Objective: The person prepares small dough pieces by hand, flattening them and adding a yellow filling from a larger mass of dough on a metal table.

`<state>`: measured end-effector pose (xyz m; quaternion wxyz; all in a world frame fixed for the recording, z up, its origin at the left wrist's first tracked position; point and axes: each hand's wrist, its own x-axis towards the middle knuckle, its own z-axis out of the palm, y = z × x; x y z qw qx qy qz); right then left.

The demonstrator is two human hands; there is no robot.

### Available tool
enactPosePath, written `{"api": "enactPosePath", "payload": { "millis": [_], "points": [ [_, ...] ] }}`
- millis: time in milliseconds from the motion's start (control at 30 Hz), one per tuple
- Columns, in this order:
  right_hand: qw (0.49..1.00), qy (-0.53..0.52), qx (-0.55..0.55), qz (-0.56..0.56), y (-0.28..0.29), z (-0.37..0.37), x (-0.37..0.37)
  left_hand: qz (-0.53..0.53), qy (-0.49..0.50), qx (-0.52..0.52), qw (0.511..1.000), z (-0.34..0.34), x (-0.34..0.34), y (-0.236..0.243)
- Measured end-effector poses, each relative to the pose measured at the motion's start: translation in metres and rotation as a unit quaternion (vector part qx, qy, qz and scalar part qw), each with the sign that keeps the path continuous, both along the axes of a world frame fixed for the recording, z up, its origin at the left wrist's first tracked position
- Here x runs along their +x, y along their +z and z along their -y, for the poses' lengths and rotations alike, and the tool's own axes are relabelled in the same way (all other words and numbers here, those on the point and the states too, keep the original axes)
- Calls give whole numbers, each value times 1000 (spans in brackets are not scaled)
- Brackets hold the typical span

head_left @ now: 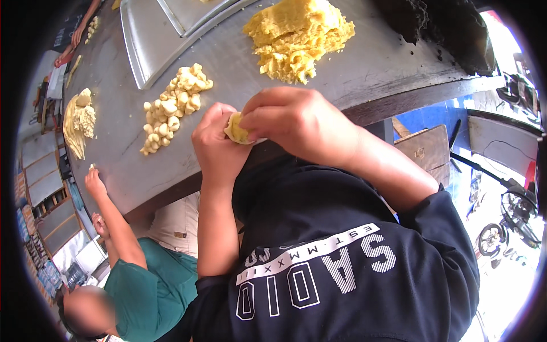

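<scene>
Just past the table's near edge, my left hand cups a small round of pale dough with yellow filling in its middle. From the right, my right hand reaches over it, fingers bent together with the tips at the dough's rim and filling. Some of those fingertips are hidden behind the hand. Beyond my right hand lies a big crumbly mound of yellow filling. A heap of small pale dough balls sits on the table beyond my left hand.
A metal tray lies at the far side of the grey table. At left, a person in a green shirt works by more dough. A dark, sooty object stands at far right. Another person's arm shows at far left.
</scene>
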<state>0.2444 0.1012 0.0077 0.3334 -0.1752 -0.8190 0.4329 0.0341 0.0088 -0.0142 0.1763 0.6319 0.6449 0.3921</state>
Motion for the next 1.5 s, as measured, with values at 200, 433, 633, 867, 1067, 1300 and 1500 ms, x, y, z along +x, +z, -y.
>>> {"api": "enactPosePath", "payload": {
  "millis": [200, 433, 633, 867, 1067, 1300, 1500],
  "points": [
    [992, 28, 117, 22, 7, 7, 2, 12, -54, -28, 998, -6, 11, 13],
    [997, -56, -14, 53, 0, 4, -16, 6, -130, -70, 989, 5, 10, 6],
    [996, -54, 26, 60, 28, -15, 16, 32, -176, 29, 984, 2, 3, 0],
    [933, -163, 243, 208, -5, -46, 38, 473, -103, -100, 869, -12, -4, 4],
    [973, -78, 154, 155, 10, -36, 44, 489, -86, -95, 863, -3, -12, -6],
    [947, -144, 219, 185, -15, -14, 36, 489, -117, -60, 862, -9, 0, 6],
    [925, -159, 304, 164, -16, -34, 4, 441, -136, -76, 884, -2, -1, 1]
  ]
}}
